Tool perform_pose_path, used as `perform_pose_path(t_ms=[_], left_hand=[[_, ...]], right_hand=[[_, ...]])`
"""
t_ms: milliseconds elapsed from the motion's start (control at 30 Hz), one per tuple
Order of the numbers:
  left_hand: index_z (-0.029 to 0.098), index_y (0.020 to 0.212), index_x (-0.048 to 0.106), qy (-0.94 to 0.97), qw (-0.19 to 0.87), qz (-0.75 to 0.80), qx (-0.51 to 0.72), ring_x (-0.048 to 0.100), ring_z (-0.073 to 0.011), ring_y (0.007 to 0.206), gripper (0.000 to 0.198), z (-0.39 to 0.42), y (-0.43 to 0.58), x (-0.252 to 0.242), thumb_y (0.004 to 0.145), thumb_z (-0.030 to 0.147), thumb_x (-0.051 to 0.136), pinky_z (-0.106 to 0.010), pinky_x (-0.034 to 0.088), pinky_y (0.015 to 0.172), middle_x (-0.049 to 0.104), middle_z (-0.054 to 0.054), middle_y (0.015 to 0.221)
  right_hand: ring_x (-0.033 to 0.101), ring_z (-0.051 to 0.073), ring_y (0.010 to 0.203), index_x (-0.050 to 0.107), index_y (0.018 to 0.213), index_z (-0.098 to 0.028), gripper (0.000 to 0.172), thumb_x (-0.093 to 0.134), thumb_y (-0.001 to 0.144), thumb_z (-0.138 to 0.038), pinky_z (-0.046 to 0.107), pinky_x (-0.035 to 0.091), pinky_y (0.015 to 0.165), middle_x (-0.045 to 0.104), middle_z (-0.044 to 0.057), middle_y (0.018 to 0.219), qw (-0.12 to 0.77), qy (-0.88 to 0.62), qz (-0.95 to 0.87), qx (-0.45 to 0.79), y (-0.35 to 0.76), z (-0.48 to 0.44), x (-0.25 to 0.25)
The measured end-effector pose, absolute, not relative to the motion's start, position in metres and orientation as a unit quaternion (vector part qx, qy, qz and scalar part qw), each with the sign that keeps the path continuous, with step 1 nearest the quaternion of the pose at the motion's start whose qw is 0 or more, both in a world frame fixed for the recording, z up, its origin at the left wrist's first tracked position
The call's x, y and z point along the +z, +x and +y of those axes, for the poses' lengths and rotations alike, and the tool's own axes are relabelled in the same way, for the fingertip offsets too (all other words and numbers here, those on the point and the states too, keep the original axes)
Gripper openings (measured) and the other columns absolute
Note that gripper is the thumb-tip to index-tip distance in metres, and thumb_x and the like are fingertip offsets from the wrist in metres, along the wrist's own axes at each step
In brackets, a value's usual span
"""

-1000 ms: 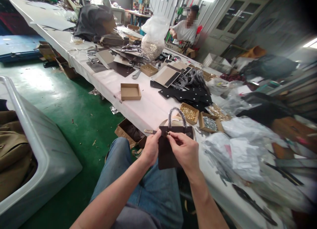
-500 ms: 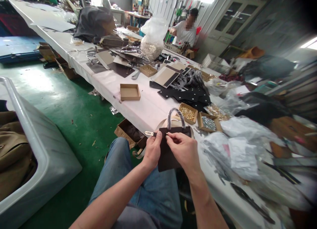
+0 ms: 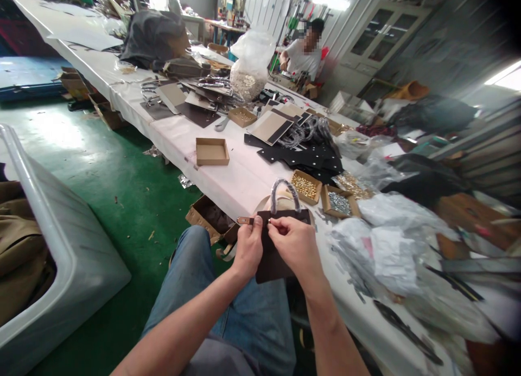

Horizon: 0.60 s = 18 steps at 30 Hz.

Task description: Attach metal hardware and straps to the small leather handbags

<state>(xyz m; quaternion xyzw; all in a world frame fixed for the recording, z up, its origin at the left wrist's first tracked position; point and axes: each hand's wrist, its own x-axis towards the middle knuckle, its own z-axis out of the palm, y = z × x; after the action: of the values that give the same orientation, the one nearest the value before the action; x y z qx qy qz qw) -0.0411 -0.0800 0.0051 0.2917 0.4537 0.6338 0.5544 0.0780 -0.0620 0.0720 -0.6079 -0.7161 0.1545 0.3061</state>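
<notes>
I hold a small dark brown bag panel (image 3: pixel 270 265) with a wrapped loop handle (image 3: pixel 285 191) over my lap, at the table's near edge. My left hand (image 3: pixel 248 247) pinches its upper left edge, beside a short strap tab with a metal end (image 3: pixel 245 220). My right hand (image 3: pixel 296 247) is closed on the panel's top edge, thumb and forefinger pressed on a tiny gold fitting that is mostly hidden. Just beyond the handle stand small cardboard boxes, one of gold studs (image 3: pixel 304 186) and one of silver pieces (image 3: pixel 339 202).
The long white table (image 3: pixel 240 180) carries an empty cardboard tray (image 3: pixel 211 151), black cut pieces (image 3: pixel 309 159), boards and plastic bags (image 3: pixel 391 240). A white tub (image 3: pixel 52 246) stands on the green floor at left. Another person (image 3: pixel 301 53) sits at the far end.
Both hands and the panel have shifted slightly left and up in view. My fingers have closed in tighter at the top edge.
</notes>
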Motion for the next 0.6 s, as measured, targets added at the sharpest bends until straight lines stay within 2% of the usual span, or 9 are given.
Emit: perform_pose_path(t_ms=[133,267,433,600], left_hand=[[0.019,0.093,0.075,0.288,0.563,0.451,0.630,0.061,-0.0222,0.087,0.053,-0.080,-0.040,0.004,0.106,0.070,0.069,-0.030,0.047,0.081,0.072,-0.005,0.090],[0.019,0.091,0.072,0.279,0.568,0.444,0.635,0.061,-0.0220,0.086,0.053,-0.080,-0.037,0.006,0.107,0.069,0.068,-0.031,0.047,0.080,0.072,-0.005,0.090],[0.020,0.090,0.073,0.324,0.562,0.451,0.613,0.063,-0.0240,0.088,0.052,-0.086,-0.037,0.005,0.110,0.067,0.064,-0.032,0.046,0.081,0.074,-0.007,0.091],[0.020,0.088,0.074,0.314,0.552,0.464,0.618,0.060,-0.0237,0.086,0.050,-0.091,-0.037,0.003,0.109,0.065,0.067,-0.032,0.045,0.082,0.073,-0.006,0.089]], right_hand=[[0.079,0.025,0.078,0.089,0.094,-0.025,0.020,0.070,0.098,-0.028,0.035,0.060,0.075,0.087,0.007,0.093,0.272,-0.617,-0.723,0.152,0.076,-0.059,0.069],[0.078,0.026,0.080,0.088,0.093,-0.025,0.017,0.072,0.097,-0.023,0.035,0.058,0.078,0.086,0.010,0.097,0.249,-0.645,-0.717,0.086,0.068,-0.061,0.066],[0.075,0.026,0.077,0.083,0.079,-0.024,0.021,0.072,0.096,-0.017,0.034,0.049,0.069,0.082,0.012,0.088,0.157,-0.654,-0.740,0.030,0.060,-0.063,0.069],[0.075,0.025,0.078,0.083,0.087,-0.023,0.023,0.066,0.102,-0.017,0.034,0.042,0.064,0.081,0.013,0.093,0.107,-0.659,-0.744,0.025,0.055,-0.066,0.071]])
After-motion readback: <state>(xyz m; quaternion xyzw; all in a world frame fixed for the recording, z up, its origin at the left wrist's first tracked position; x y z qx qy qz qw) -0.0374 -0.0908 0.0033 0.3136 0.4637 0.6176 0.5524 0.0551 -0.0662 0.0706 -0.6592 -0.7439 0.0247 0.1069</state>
